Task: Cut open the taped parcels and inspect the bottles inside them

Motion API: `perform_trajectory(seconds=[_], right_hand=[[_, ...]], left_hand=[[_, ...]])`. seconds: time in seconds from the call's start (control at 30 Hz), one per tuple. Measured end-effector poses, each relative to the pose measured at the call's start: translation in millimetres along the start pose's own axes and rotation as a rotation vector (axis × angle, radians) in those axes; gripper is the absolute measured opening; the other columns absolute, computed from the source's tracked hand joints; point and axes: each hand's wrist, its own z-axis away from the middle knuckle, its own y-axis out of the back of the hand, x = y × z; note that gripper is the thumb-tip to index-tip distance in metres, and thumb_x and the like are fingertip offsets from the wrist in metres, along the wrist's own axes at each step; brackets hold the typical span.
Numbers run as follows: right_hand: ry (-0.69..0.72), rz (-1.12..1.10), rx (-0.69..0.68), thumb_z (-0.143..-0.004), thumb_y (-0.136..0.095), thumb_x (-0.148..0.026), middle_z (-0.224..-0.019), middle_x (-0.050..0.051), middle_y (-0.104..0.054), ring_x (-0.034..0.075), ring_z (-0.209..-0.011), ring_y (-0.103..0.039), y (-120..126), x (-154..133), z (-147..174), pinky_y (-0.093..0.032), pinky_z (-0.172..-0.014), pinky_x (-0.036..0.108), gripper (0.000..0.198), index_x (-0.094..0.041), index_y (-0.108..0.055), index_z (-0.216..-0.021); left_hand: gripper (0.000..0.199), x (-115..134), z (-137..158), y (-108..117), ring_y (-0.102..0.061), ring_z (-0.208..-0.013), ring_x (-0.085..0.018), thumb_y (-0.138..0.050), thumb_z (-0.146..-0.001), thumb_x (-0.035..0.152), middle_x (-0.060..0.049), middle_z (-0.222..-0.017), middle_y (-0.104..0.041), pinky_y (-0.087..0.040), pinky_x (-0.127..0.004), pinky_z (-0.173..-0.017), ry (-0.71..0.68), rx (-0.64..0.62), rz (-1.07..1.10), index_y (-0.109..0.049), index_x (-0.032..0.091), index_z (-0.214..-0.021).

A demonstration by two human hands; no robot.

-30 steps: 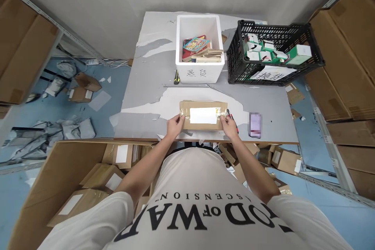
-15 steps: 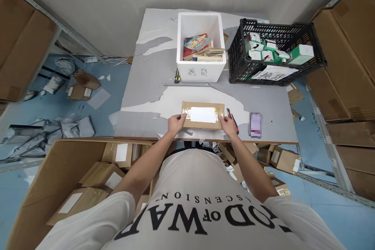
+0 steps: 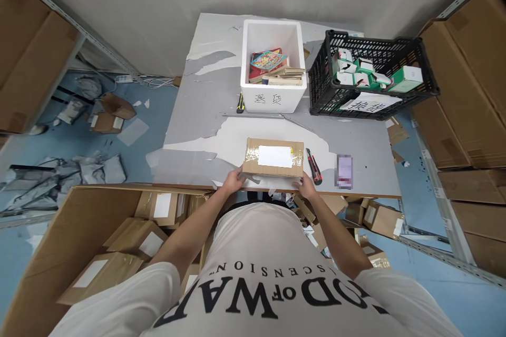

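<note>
A taped cardboard box (image 3: pixel 253 166) with a blank-looking white label lies near the front edge of the table. My left hand (image 3: pixel 234 179) is at its lower left corner, fingers closed against the cardboard. At the lower right corner, my right hand (image 3: pixel 305 187) has its fingers curled in by the box's base; some fingertips are hidden. Just right of the box rests a red and black utility knife (image 3: pixel 314 167). Beyond the knife lies a phone (image 3: pixel 344 171) with a blurred screen.
Behind the box stand a white foam bin (image 3: pixel 272 99) of books and a black plastic crate (image 3: pixel 373 45) holding green and white cartons. A yellow and black cutter (image 3: pixel 240 103) lies by the bin. Left of me, a large open carton (image 3: pixel 47 253) contains several parcels.
Both hands have slid from the box's sides down to its front lower corners. More of the box's front face shows, while the knife and phone stay put.
</note>
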Motion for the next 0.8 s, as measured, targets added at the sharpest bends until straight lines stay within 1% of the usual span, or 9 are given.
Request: perform_trajectory(seconds=[0.03,0.1,0.2,0.27,0.37,0.43,0.5,0.6,0.8], right_hand=[[-0.003,0.008,0.001,-0.065,-0.068,-0.035,-0.117,0.013,-0.065,0.029,-0.106,-0.059,-4,1,1,-0.043,-0.099,0.053,0.055,-0.017,-0.060,-0.117],[-0.006,0.004,0.027,-0.072,-0.062,-0.041,-0.112,0.014,-0.066,0.029,-0.105,-0.059,-11,-5,0,-0.044,-0.098,0.051,0.047,-0.015,-0.061,-0.111],[0.061,0.016,0.045,-0.081,-0.051,-0.047,-0.122,0.015,-0.061,0.027,-0.114,-0.055,-11,-25,-6,-0.041,-0.103,0.045,0.046,-0.015,-0.059,-0.113],[0.099,0.083,0.059,-0.086,-0.044,-0.051,-0.121,0.014,-0.062,0.026,-0.113,-0.056,-6,-42,-12,-0.041,-0.101,0.042,0.047,-0.016,-0.060,-0.113],[0.053,0.272,0.080,-0.089,-0.036,-0.056,-0.104,0.014,-0.068,0.026,-0.098,-0.061,0,-64,-21,-0.044,-0.091,0.039,0.051,-0.016,-0.064,-0.100],[-0.015,0.389,0.075,-0.090,-0.034,-0.058,-0.095,0.014,-0.070,0.026,-0.089,-0.063,1,-73,-24,-0.045,-0.083,0.037,0.052,-0.016,-0.065,-0.092],[-0.082,0.468,0.071,-0.091,-0.032,-0.057,-0.091,0.014,-0.070,0.026,-0.086,-0.063,-2,-76,-25,-0.045,-0.078,0.034,0.052,-0.017,-0.065,-0.088],[-0.143,0.494,0.078,-0.091,-0.034,-0.057,-0.093,0.014,-0.071,0.025,-0.088,-0.063,-6,-74,-24,-0.044,-0.076,0.033,0.050,-0.018,-0.065,-0.085],[-0.179,0.275,0.117,-0.085,-0.045,-0.061,-0.100,0.012,-0.071,0.024,-0.091,-0.065,-8,-62,-25,-0.047,-0.082,0.034,0.049,-0.018,-0.066,-0.090]], left_hand=[[0.055,-3,1,-2,-0.061,-0.114,-0.034,-0.071,-0.062,0.047,-0.011,-0.111,-0.072,-0.039,-0.051,-0.106,0.001,-0.020,-0.025,-0.071,0.017,-0.107],[0.056,-2,4,-6,-0.061,-0.113,-0.034,-0.070,-0.065,0.052,-0.011,-0.110,-0.072,-0.041,-0.051,-0.105,0.003,-0.014,-0.034,-0.070,0.016,-0.107],[0.060,15,4,-6,-0.063,-0.110,-0.031,-0.065,-0.072,0.057,-0.011,-0.113,-0.071,-0.045,-0.046,-0.101,-0.006,0.030,-0.033,-0.068,0.014,-0.113],[0.059,30,1,-3,-0.065,-0.105,-0.029,-0.060,-0.077,0.058,-0.010,-0.112,-0.072,-0.049,-0.041,-0.095,-0.013,0.080,-0.077,-0.068,0.013,-0.115],[0.054,51,-10,1,-0.066,-0.092,-0.026,-0.053,-0.082,0.057,-0.007,-0.096,-0.075,-0.050,-0.033,-0.081,0.007,0.189,-0.220,-0.073,0.012,-0.105],[0.052,58,-21,2,-0.065,-0.083,-0.023,-0.052,-0.083,0.056,-0.005,-0.083,-0.074,-0.048,-0.029,-0.073,0.044,0.215,-0.317,-0.076,0.011,-0.096],[0.051,58,-30,0,-0.064,-0.077,-0.020,-0.052,-0.082,0.055,-0.003,-0.076,-0.072,-0.045,-0.026,-0.067,0.087,0.199,-0.371,-0.077,0.011,-0.090],[0.049,53,-38,-3,-0.062,-0.075,-0.018,-0.052,-0.083,0.054,-0.002,-0.073,-0.071,-0.043,-0.025,-0.065,0.134,0.182,-0.388,-0.077,0.012,-0.088],[0.049,42,-44,-2,-0.065,-0.087,-0.022,-0.056,-0.080,0.056,-0.005,-0.090,-0.074,-0.047,-0.028,-0.073,0.161,0.161,-0.308,-0.077,0.014,-0.091]])
